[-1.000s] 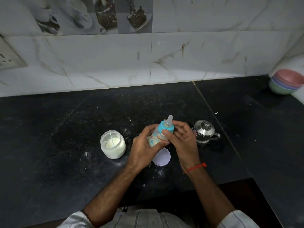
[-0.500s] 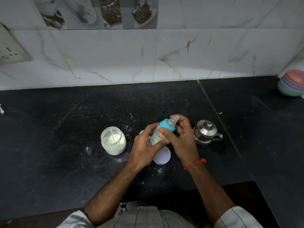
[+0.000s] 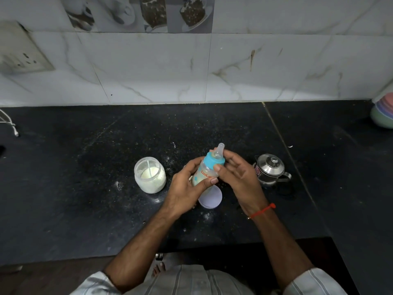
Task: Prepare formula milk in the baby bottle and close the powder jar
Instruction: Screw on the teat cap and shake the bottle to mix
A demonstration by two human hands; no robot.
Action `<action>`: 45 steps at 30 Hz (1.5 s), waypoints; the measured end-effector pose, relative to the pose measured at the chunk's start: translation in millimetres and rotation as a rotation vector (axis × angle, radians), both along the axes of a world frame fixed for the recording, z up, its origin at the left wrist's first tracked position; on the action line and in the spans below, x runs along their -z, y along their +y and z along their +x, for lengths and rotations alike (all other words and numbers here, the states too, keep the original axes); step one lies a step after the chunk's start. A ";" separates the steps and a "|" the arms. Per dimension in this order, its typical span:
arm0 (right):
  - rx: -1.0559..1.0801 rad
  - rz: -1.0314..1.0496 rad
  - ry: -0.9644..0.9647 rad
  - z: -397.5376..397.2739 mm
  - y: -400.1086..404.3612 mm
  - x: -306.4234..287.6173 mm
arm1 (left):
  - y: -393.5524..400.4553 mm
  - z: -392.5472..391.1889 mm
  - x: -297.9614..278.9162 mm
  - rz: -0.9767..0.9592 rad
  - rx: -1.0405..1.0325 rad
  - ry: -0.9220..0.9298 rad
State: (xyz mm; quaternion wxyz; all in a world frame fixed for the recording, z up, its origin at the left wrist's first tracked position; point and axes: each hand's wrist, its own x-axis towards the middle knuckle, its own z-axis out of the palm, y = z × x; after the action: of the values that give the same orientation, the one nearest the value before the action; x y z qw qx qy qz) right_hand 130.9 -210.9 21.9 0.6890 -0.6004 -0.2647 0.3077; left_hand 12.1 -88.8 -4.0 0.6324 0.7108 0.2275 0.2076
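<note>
Marble-tiled wall behind a black stone tabletop [image 3: 85,199] dusted with spilled powder. The left hand [image 3: 187,188] wraps the body of the baby bottle [image 3: 207,171]; right hand [image 3: 238,177] fingers pinch its blue collar [image 3: 213,160], apparently tightening it. The bottle's long axis tilts up and away, teat farthest. The open powder jar [image 3: 150,174] stands left of the left hand, which is nearer it; its lid [image 3: 210,198] lies just under both hands. A steel pot [image 3: 270,169] sits right of them.
</note>
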 end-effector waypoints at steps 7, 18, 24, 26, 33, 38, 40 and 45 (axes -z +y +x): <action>0.103 0.022 -0.014 -8.1 5.7 -8.7 | -9.2 3.6 -10.2 0.080 -0.013 -0.002; 0.099 0.254 0.294 -1.8 -8.9 -8.5 | -0.5 8.6 -6.7 0.026 0.026 0.003; 0.100 0.124 0.196 -1.1 -5.9 -16.8 | 0.3 15.7 -12.9 0.145 0.112 0.032; 0.191 0.092 0.131 -2.2 -4.4 -14.4 | 2.5 17.2 -14.5 0.241 0.131 0.053; -0.170 0.124 0.239 13.2 -13.7 -20.9 | 6.3 17.1 -21.4 -0.009 0.376 0.015; -0.229 0.066 0.064 9.9 -11.7 -34.3 | 13.3 16.4 -24.1 -0.134 0.446 0.013; -0.285 0.046 -0.011 10.4 -12.4 -39.6 | 18.5 14.6 -24.4 -0.146 0.467 -0.003; -0.293 0.049 -0.093 9.0 -14.0 -44.2 | 24.8 16.0 -33.1 -0.157 0.484 -0.035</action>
State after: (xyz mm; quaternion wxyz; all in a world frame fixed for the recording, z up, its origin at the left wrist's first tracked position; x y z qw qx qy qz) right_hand 139.9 -224.9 66.1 0.6383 -0.5517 -0.3886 0.3703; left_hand 28.0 -64.1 29.1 0.7207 0.6897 0.0549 0.0441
